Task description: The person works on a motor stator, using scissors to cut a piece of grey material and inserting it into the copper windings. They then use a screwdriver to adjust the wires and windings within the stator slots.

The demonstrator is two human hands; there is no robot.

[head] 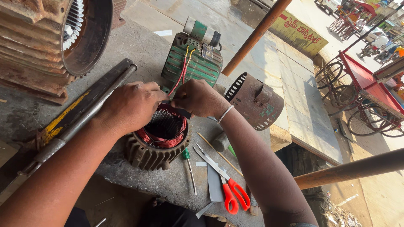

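Note:
A finned grey motor stator (148, 154) with red copper windings (165, 142) inside stands on the stone bench. My left hand (131, 106) rests over its far left rim, fingers curled on the winding. My right hand (197, 98) pinches something small and dark at the far rim, right beside the left hand's fingertips. What the fingers pinch is mostly hidden.
A green motor (194, 64) with red and yellow leads sits behind the stator. A large rusty motor housing (50, 42) fills the far left, and a rusty perforated cover (256, 101) lies to the right. Red-handled scissors (233, 195), a green-handled screwdriver (187, 160), paper strips and long metal bars (84, 109) lie on the bench.

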